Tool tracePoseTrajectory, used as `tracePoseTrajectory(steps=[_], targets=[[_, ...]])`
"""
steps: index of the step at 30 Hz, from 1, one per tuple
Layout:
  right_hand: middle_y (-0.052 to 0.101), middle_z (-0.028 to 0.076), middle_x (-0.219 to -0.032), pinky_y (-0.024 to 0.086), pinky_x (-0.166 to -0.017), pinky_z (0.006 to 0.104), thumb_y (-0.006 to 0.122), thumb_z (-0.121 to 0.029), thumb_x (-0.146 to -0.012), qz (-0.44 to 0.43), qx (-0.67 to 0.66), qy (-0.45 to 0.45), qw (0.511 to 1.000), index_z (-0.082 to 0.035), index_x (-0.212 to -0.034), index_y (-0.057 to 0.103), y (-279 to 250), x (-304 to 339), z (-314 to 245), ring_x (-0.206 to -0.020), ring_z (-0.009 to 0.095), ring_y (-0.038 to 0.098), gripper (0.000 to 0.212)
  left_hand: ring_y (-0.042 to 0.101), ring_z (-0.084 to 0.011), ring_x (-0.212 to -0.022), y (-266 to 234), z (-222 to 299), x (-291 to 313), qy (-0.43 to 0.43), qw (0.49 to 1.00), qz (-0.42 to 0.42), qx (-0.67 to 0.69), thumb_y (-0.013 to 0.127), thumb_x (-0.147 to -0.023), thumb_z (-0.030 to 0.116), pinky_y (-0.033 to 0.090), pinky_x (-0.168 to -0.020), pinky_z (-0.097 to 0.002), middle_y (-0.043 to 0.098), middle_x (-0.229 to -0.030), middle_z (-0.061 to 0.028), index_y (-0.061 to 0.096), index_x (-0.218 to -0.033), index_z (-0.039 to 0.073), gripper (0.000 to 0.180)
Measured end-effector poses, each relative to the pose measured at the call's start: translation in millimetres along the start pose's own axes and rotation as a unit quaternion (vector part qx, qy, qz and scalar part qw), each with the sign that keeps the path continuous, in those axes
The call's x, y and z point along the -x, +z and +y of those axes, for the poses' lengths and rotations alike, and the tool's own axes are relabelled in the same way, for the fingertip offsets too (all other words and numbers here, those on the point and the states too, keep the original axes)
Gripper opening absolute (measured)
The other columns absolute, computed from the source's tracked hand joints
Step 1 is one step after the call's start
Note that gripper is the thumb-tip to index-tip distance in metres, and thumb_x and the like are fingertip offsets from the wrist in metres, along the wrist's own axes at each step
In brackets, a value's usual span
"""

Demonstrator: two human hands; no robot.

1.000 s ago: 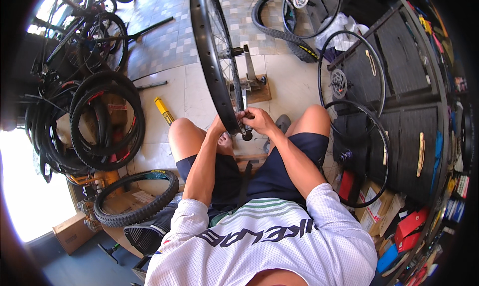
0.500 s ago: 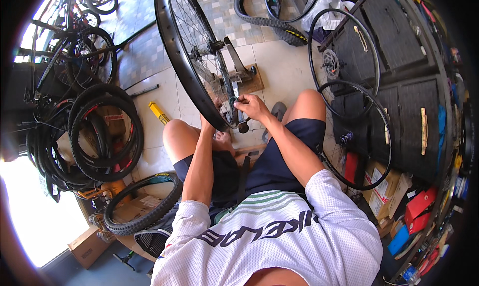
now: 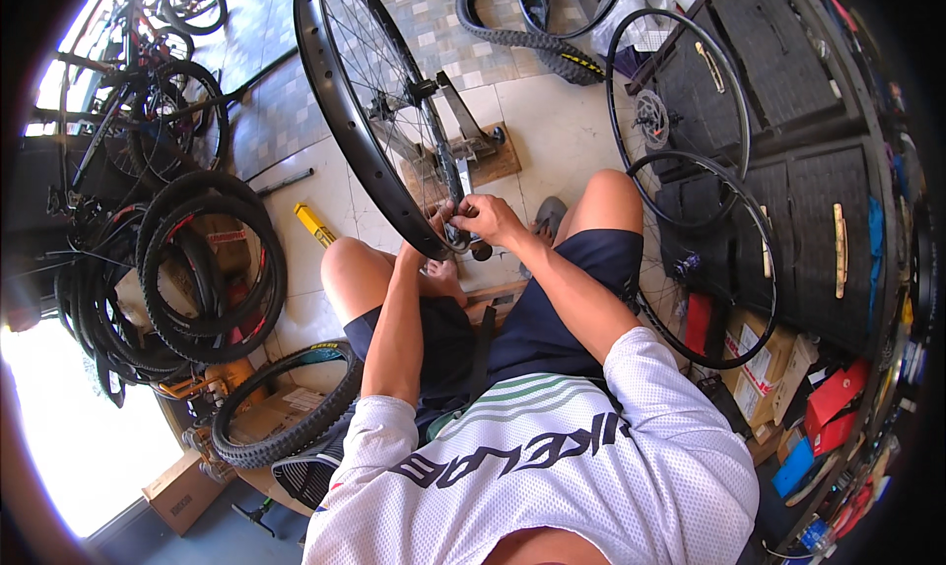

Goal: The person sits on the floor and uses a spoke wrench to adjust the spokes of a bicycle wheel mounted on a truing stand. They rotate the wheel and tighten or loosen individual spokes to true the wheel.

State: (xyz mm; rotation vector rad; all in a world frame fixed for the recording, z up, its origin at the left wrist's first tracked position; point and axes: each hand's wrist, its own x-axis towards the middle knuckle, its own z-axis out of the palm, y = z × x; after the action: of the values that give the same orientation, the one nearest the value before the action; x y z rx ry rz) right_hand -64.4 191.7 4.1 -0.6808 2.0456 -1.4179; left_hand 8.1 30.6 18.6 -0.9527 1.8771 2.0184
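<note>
A bicycle wheel (image 3: 347, 122) with a wide black rim and thin spokes stands upright in a metal truing stand (image 3: 465, 122) on a wooden base (image 3: 503, 161). At the near end of the rim, my left hand (image 3: 439, 218) reaches in among the spokes, its fingers bent and partly hidden by the rim. My right hand (image 3: 493, 220) meets it from the other side, thumb and fingers pinched together at the spoke ends. Whatever small thing lies between the fingertips is too covered to make out.
Tyres (image 3: 202, 260) hang in a cluster at the left, and another knobby tyre (image 3: 286, 407) lies nearer. A yellow tool (image 3: 315, 225) rests on the tiled floor. Two thin wheels (image 3: 705, 260) lean against black cabinets (image 3: 808, 230) at the right, above cardboard boxes (image 3: 764, 368).
My left fingers have come up past the rim to meet the right ones at the spokes. My right hand has shifted slightly left and down. The wheel appears turned a little.
</note>
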Motion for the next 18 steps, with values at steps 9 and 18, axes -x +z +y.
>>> tracePoseTrajectory(steps=[9, 18], targets=[[0.070, 0.014, -0.079, 0.050, -0.065, 0.0320, 0.067, -0.022, -0.082, 0.002, 0.002, -0.002, 1.000, 0.002, -0.093, 0.066, -0.8, -2.2, 6.6, -0.070, 0.020, 0.067, 0.027, 0.055, -0.0152, -0.054, 10.0, 14.7, 8.0, 0.120, 0.970, 0.075, -0.200, 0.076, -0.080, 0.048, 0.042, -0.051, -0.0323, 0.059, -0.058, -0.0075, 0.062, -0.069, 0.000, 0.051], [0.069, 0.011, -0.079, 0.051, -0.065, 0.0305, 0.071, -0.021, -0.081, 0.005, -0.008, 0.005, 1.000, 0.004, -0.092, 0.066, 7.9, -6.4, -0.3, -0.071, 0.016, 0.065, 0.028, 0.054, -0.0124, -0.058, -24.5, -18.5, -15.0, 0.100, 0.973, 0.131, -0.159, 0.075, -0.079, 0.052, 0.042, -0.053, -0.0322, 0.061, -0.062, -0.0075, 0.065, -0.073, -0.001, 0.054]])
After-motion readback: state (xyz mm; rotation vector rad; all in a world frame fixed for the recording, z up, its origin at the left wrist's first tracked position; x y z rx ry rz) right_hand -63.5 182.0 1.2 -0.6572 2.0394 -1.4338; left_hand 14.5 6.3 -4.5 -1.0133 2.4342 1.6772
